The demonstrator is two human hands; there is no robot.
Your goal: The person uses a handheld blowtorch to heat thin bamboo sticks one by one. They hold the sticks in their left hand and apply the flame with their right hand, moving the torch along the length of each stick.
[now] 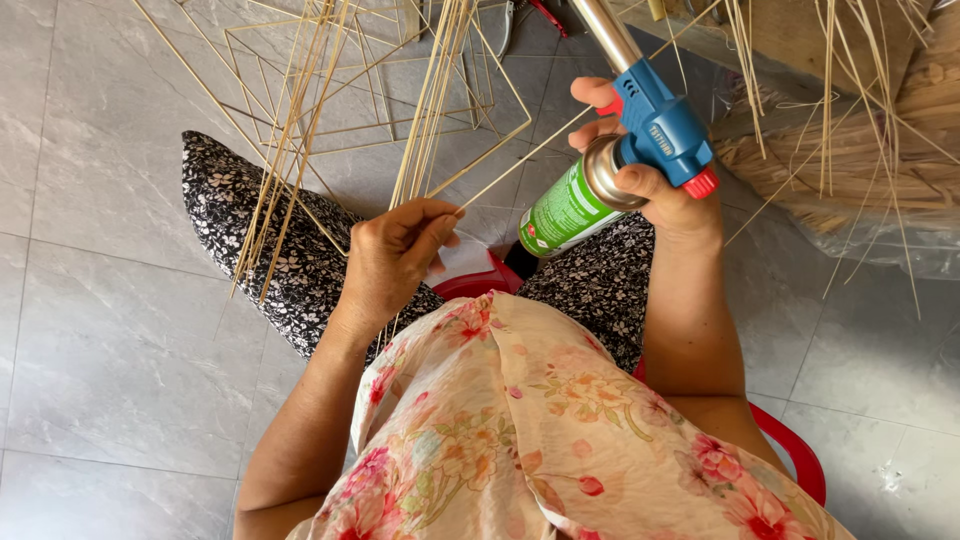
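My right hand [655,190] grips a gas blowtorch [640,130] with a blue head, a red knob, a steel nozzle pointing up and away, and a green and white canister [562,213]. My left hand [395,255] pinches one thin pale bamboo stick [520,160] that runs up to the right, toward the torch. A bundle of similar sticks [430,100] rises beside that hand, and another bundle [285,150] leans across my left knee.
I sit on a red plastic stool [795,455] over a grey tiled floor [110,330]. Angular frames of thin sticks [370,90] lie ahead on the floor. A heap of straw-coloured strips [850,160] lies at the right, with a wooden plank [790,35] behind it.
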